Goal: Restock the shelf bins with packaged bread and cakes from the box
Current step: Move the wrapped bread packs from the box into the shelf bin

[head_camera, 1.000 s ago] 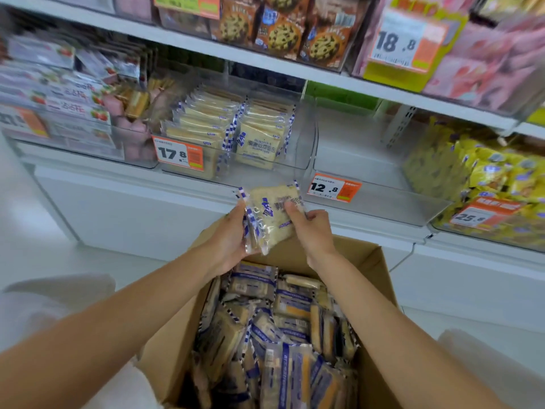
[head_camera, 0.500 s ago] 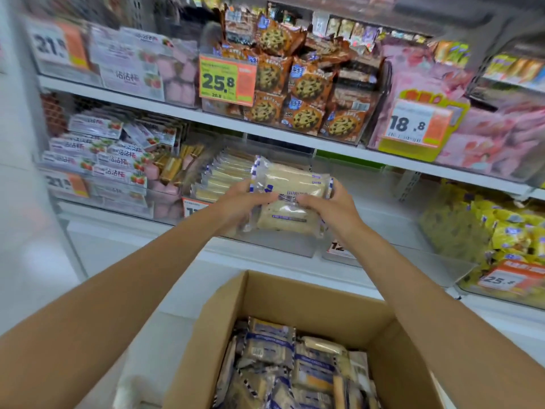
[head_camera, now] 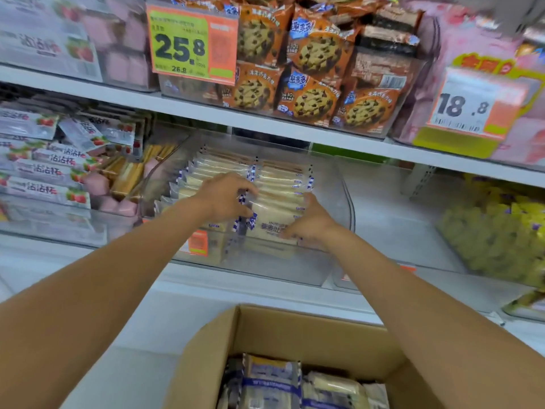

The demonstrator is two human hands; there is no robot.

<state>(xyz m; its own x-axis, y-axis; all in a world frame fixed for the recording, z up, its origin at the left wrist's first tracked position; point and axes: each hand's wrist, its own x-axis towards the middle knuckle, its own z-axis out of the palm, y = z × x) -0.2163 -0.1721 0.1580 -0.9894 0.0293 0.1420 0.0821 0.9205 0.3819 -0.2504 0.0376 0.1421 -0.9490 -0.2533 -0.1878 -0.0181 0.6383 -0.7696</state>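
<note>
A pale bread pack (head_camera: 269, 221) with blue-white striped ends sits at the front of the clear shelf bin (head_camera: 345, 199), on top of two rows of the same packs (head_camera: 224, 166). My left hand (head_camera: 225, 196) curls its fingers over the pack's left end. My right hand (head_camera: 309, 224) holds its right end, thumb raised. Below my arms stands the open cardboard box (head_camera: 265, 329) with more bread packs (head_camera: 271, 382) inside.
The shelf board (head_camera: 265, 119) above the bin carries orange cookie bags (head_camera: 312, 72) and a 25.8 price tag (head_camera: 191, 45). Strawberry packs (head_camera: 44, 169) fill the left bin. Right of my hands is another clear bin (head_camera: 392, 219), then yellow packs (head_camera: 501, 231).
Both hands have lifted the bread pack from above the box, carried it forward and lowered it into the front of the clear bin. The view has moved up and closer to the shelf.
</note>
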